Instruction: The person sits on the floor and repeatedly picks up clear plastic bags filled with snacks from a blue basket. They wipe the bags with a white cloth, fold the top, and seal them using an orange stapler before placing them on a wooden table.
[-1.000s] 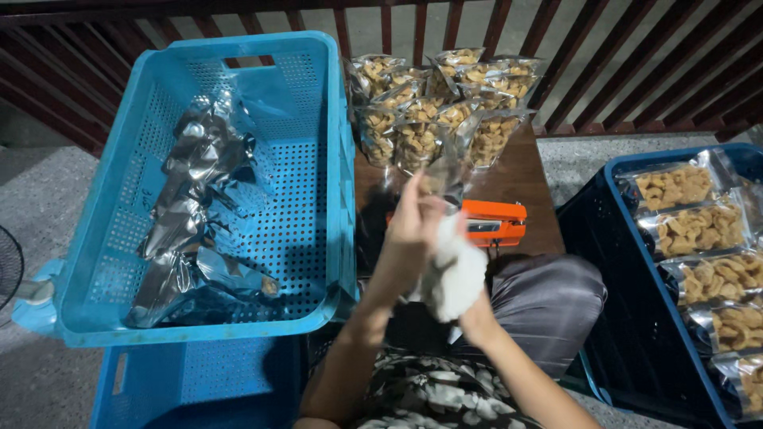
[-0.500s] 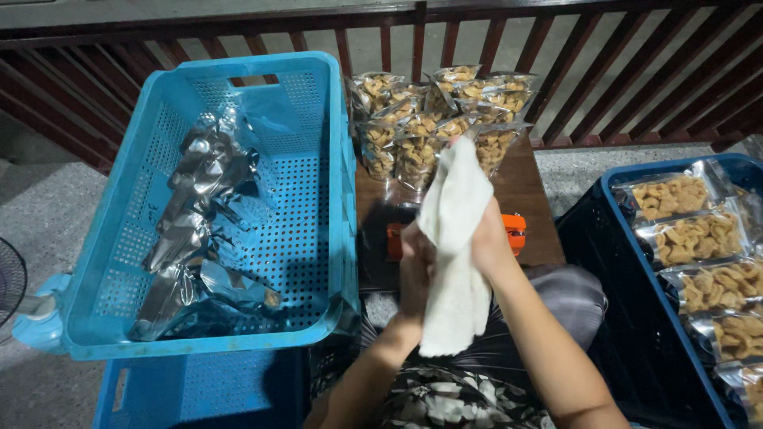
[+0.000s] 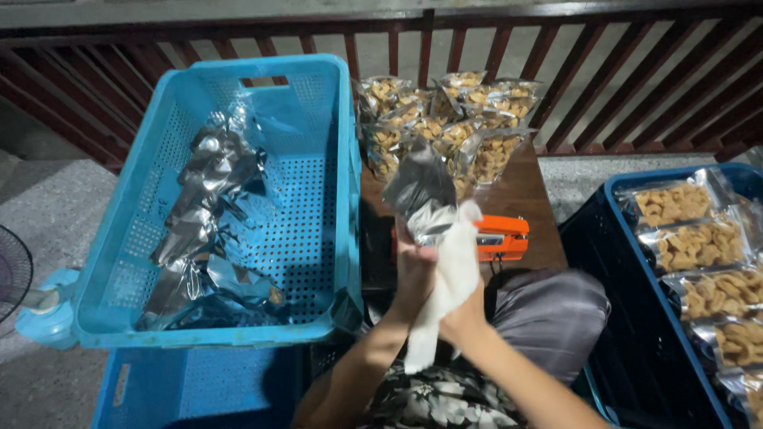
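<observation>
My left hand (image 3: 415,274) grips a silvery foil pouch (image 3: 421,191) and holds it upright above my lap. My right hand (image 3: 465,318) presses a white cloth (image 3: 449,278) against the pouch's lower side; the cloth hangs down between my wrists. Just behind my hands an orange sealer (image 3: 501,237) lies on a dark wooden table (image 3: 532,199). Several clear-fronted pouches filled with fried snacks (image 3: 453,131) stand at the table's far end.
A light blue perforated crate (image 3: 238,206) holding several empty foil pouches is tilted at my left, on top of another blue crate (image 3: 191,389). A dark blue crate (image 3: 636,262) with filled snack bags lies at my right. A brown railing runs behind; a fan (image 3: 24,294) stands far left.
The cloth was bunched in both hands, then held up spread out. Now it has dropped lower against the pouch, and the silver pouch stands uncovered above my hands.
</observation>
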